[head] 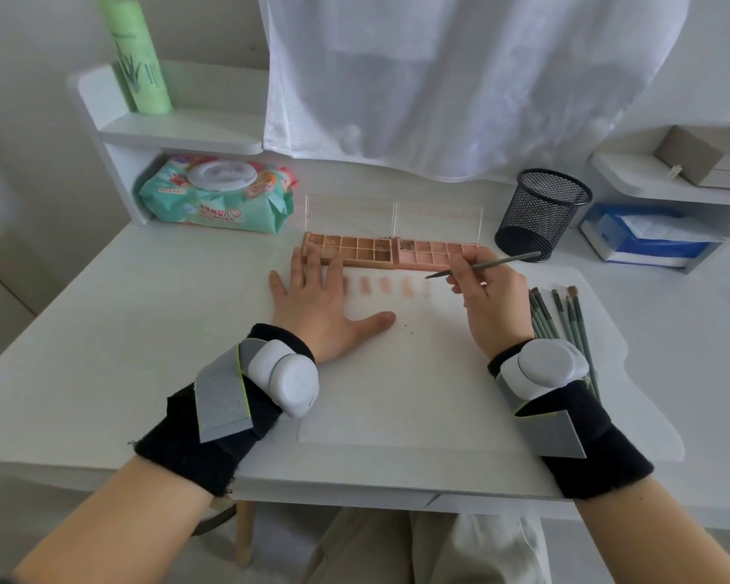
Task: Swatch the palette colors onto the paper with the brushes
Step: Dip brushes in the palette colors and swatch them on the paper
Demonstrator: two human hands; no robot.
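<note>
My left hand (317, 305) lies flat, fingers spread, holding down the paper (397, 373). My right hand (487, 297) pinches a brush (481, 265), tip just above the swatches (386, 285). The palette (390, 250) sits just past my fingers. Next I think I dab a new color.

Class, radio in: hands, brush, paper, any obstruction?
Left hand flat on paper. Right hand grips brush, tip above swatches. Nothing blocking.
</note>
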